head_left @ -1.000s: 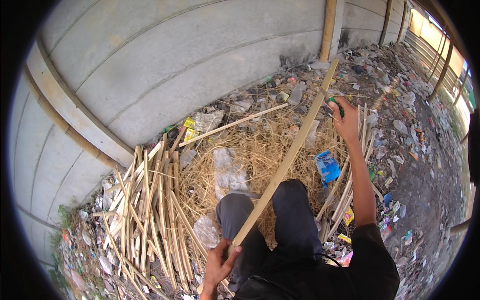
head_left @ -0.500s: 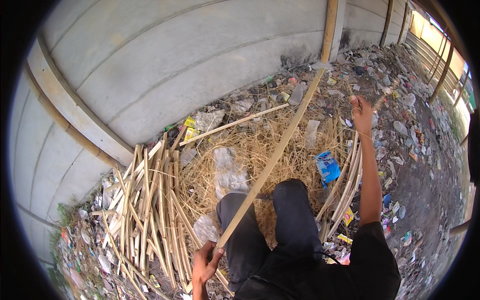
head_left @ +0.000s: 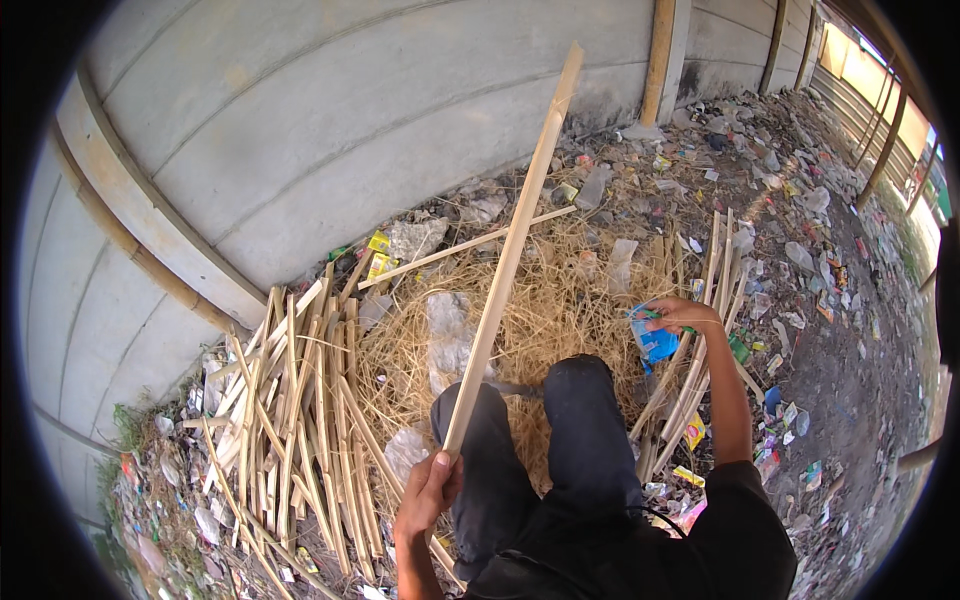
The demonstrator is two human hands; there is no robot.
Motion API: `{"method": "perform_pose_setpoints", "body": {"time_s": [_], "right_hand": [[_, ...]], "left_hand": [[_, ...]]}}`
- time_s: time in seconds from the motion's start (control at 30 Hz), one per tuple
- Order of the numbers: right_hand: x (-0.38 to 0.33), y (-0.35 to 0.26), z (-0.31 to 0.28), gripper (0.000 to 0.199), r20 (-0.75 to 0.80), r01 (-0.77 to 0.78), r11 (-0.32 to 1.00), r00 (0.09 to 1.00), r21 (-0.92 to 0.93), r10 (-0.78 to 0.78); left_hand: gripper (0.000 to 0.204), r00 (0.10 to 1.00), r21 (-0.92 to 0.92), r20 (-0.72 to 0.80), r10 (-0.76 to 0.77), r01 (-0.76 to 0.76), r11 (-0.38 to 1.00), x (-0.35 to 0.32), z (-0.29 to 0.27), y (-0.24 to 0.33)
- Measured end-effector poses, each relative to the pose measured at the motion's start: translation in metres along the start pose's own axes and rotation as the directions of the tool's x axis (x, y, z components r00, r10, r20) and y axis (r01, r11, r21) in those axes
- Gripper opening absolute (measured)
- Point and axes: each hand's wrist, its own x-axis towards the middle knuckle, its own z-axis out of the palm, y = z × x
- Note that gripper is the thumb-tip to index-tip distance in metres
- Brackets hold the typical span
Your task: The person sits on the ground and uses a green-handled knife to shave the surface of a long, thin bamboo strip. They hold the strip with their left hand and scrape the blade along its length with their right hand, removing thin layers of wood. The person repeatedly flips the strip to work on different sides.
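Observation:
My left hand [head_left: 428,488] is closed round the lower end of a long, flat bamboo strip [head_left: 510,255]. The strip slants up over my left knee, its far end standing against the grey wall. My right hand [head_left: 682,315] is out to the right, fingers curled, beside a crumpled blue packet [head_left: 655,337] and above a small bundle of bamboo strips [head_left: 697,385]. A bit of green shows under its fingers, too small to name. Between my knees and the wall lie pale fibrous shavings [head_left: 550,300].
A large pile of split bamboo strips [head_left: 300,430] lies to my left. One loose strip [head_left: 470,247] rests across the shavings. A grey panel wall [head_left: 330,130] with posts runs along the far side. Scattered plastic litter [head_left: 800,255] covers the ground to the right.
My right hand has come down and inward, from far right to beside the blue packet. The strip in my left hand has swung leftward and its far end now appears higher.

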Motion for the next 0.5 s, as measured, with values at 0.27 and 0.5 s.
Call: {"method": "perform_pose_setpoints", "body": {"time_s": [0.27, 0.5], "right_hand": [[0.035, 0.168, 0.084, 0.033, -0.419, -0.043, 0.728, 0.795, 0.684, 0.44], [0.054, 0.24, 0.162, 0.037, -0.229, -0.587, 0.776, 0.808, -0.231, 0.543]], "left_hand": [[0.057, 0.994, -0.154, 0.099, 0.045, -0.03, 0.988, 0.008, 0.007, -0.004], [0.057, 0.994, -0.147, 0.101, 0.048, -0.032, 0.989, 0.017, 0.011, -0.002]]}}
